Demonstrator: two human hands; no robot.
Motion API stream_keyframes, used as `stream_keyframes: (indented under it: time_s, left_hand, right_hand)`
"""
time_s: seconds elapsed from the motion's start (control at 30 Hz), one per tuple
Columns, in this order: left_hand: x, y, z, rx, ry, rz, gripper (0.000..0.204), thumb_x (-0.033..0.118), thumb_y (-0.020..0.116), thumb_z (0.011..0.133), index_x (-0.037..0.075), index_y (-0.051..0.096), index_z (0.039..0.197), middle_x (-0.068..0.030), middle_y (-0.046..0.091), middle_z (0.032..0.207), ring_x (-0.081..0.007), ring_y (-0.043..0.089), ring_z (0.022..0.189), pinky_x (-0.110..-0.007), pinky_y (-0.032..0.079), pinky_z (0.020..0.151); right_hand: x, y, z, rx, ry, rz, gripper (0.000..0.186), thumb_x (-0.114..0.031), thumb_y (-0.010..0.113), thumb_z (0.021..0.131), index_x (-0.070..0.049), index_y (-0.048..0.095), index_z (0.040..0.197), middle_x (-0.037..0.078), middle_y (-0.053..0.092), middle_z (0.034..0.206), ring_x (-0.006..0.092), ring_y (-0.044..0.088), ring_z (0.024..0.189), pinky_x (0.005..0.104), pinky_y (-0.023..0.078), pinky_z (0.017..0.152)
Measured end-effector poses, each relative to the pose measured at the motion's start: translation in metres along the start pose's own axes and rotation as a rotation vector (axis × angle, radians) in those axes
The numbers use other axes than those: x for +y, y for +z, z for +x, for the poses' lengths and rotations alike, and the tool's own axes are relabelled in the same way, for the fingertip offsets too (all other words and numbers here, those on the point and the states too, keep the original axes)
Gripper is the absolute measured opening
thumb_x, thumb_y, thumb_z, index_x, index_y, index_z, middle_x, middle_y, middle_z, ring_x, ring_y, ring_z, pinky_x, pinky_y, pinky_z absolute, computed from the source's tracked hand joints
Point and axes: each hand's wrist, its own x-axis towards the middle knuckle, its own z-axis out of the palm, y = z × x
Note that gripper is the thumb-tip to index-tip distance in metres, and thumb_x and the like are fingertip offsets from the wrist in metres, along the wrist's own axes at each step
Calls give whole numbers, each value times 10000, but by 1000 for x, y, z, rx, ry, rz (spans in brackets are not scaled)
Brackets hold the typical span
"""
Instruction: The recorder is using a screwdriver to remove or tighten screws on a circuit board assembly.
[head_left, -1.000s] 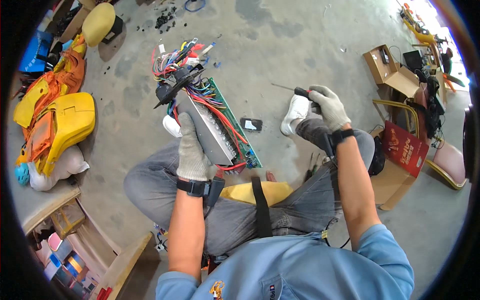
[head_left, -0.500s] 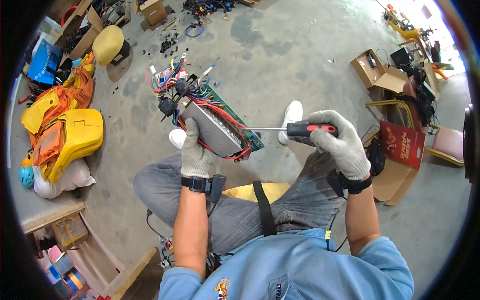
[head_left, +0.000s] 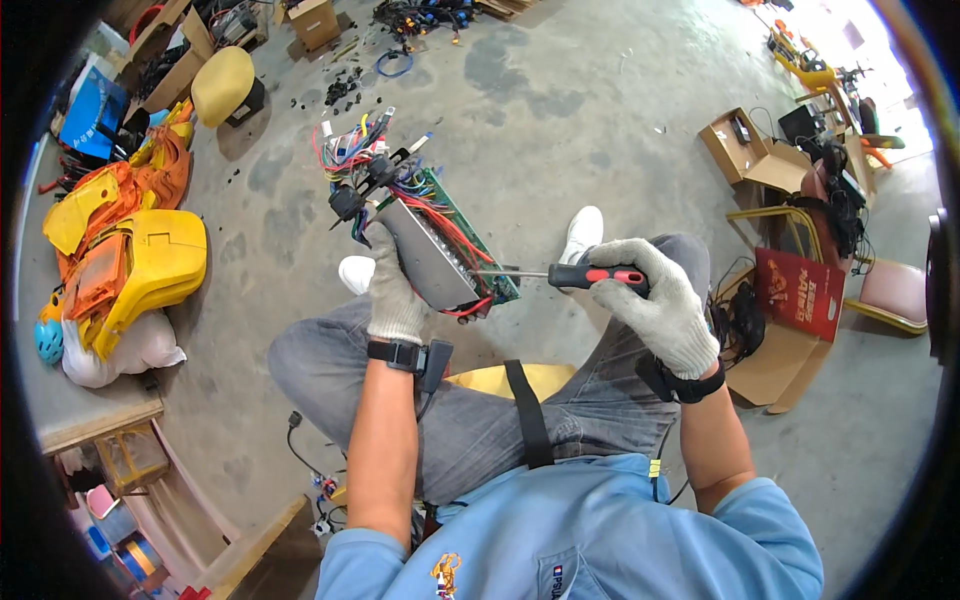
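My gloved left hand grips a box-shaped electronic controller by its lower left side, thumb on the grey metal casing. A green circuit board runs along the casing's right side, with red wires beside it. A bundle of coloured wires and connectors sticks out at the far end. In my gloved right hand is a screwdriver with a black and red handle. Its shaft points left and reaches the controller's near right part; whether the tip sits on a screw I cannot tell.
Yellow and orange plastic shells are piled at the left. A yellow-topped stool stands far left. Cables lie on the far floor. At right are open cardboard boxes, a red box and a chair.
The screwdriver and my right hand have moved left, the shaft reaching further over the controller. The controller has turned slightly and shifted a little.
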Motion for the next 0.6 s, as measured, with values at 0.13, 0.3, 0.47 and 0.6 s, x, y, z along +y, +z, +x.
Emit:
stream_keyframes:
  time_s: [0.13, 0.3, 0.47, 0.6]
  left_hand:
    - [4, 7, -5, 30, -31, -1, 657, 687, 735, 958, 103, 699, 1257, -64, 761, 1091, -227, 759, 929, -436, 679, 839]
    - [3, 1, -2, -9, 6, 31, 663, 683, 736, 960, 95, 698, 1264, -69, 762, 1073, -228, 763, 915, -430, 683, 833]
    - [6, 2, 0, -120, -54, -10, 653, 664, 711, 989, 127, 650, 1357, -65, 733, 1200, -221, 741, 1061, -430, 657, 944]
    - [5, 1, 3, -74, -30, -27, 641, 651, 746, 971, 95, 697, 1286, -72, 771, 1103, -229, 767, 927, -427, 686, 831]
  right_hand:
    - [1, 4, -2, 6, 12, 3, 324, -102, 791, 974, -15, 706, 1274, 83, 746, 1061, 134, 681, 982, 315, 557, 916]
    - [1, 5, -2, 10, 25, 1, 328, -110, 797, 971, -16, 707, 1273, 95, 752, 1071, 143, 685, 986, 319, 557, 925]
    - [2, 5, 0, 11, 5, 13, 333, -121, 803, 968, -24, 711, 1273, 101, 757, 1067, 156, 694, 994, 324, 557, 936]
    - [2, 7, 4, 6, 17, 33, 326, -126, 802, 970, -28, 715, 1268, 101, 757, 1057, 161, 696, 989, 329, 558, 932]
